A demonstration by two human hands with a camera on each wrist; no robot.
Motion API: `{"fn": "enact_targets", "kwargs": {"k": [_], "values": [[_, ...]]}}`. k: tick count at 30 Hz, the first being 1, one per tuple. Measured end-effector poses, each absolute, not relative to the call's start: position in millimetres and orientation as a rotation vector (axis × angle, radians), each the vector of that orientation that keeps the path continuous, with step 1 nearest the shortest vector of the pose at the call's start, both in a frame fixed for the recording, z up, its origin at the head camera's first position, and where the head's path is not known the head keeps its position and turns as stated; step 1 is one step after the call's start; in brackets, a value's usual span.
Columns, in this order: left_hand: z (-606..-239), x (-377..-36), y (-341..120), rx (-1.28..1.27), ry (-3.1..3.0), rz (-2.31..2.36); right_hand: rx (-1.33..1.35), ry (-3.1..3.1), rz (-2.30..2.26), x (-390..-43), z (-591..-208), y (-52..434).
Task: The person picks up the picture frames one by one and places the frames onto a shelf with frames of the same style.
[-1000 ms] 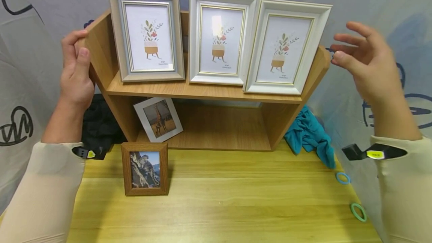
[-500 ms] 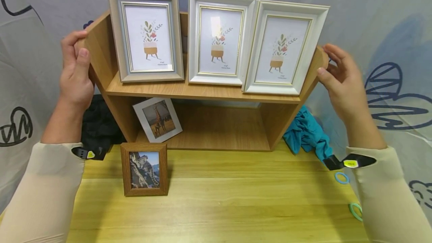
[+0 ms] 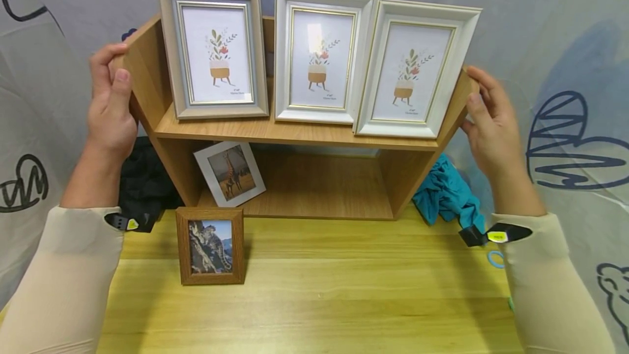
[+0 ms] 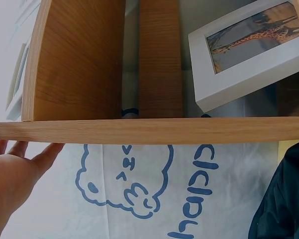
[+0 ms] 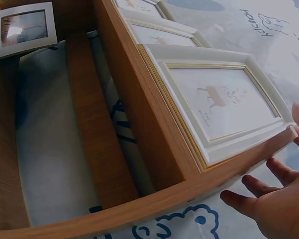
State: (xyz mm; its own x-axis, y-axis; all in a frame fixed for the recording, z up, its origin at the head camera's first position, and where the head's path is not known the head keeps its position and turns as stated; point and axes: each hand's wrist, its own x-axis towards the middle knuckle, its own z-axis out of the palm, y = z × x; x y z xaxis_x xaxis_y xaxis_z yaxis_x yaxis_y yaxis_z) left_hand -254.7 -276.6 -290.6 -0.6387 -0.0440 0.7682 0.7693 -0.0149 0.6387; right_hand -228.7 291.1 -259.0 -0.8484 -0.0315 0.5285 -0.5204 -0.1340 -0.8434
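A two-tier wooden bookshelf [image 3: 314, 136] stands at the back of the table. My left hand [image 3: 112, 105] grips the upper edge of its left side panel, thumb in front. At the right panel's upper edge, my right hand [image 3: 496, 127] holds on with thumb and fingers. The upper tier carries a beige picture frame [image 3: 262, 59], a white frame [image 3: 282, 59] and another white frame [image 3: 444, 119] that leans to the right. Below, a tilted white giraffe frame [image 3: 211, 179] rests at the left. In the right wrist view, my right fingers [image 5: 258, 186] lie along the panel's outer side.
On the table [image 3: 344, 288], a brown leopard frame [image 3: 238, 245] stands before the shelf. Dark cloth [image 3: 142, 179] lies left of the shelf, teal cloth [image 3: 444, 193] right of it. A blue ring [image 3: 495, 259] sits near the right forearm. A drawn-on sheet [image 3: 580, 42] hangs behind.
My right hand has come in leftward from beside the shelf and taken hold of the right panel. My left hand and the frames stay where they were.
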Motion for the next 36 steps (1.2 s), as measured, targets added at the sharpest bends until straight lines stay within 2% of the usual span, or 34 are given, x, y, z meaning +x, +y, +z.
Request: {"fn": "enact_targets", "kwargs": {"k": [16, 25, 33, 36], "values": [[-291, -255, -276, -0.775, -1.641, -1.717, 0.398, -1.918, 1.887, -233, -264, 286], [-287, -251, -277, -0.74, -1.672, -1.771, 0.385, -1.922, 1.865, -234, -268, 284], [-279, -229, -284, -0.424, -1.991, -1.744, 0.387, -1.935, 1.858, -233, -267, 284], [-281, -219, -288, -0.396, -2.069, -1.725, 0.383, -1.94, 1.863, -233, -266, 283]]}}
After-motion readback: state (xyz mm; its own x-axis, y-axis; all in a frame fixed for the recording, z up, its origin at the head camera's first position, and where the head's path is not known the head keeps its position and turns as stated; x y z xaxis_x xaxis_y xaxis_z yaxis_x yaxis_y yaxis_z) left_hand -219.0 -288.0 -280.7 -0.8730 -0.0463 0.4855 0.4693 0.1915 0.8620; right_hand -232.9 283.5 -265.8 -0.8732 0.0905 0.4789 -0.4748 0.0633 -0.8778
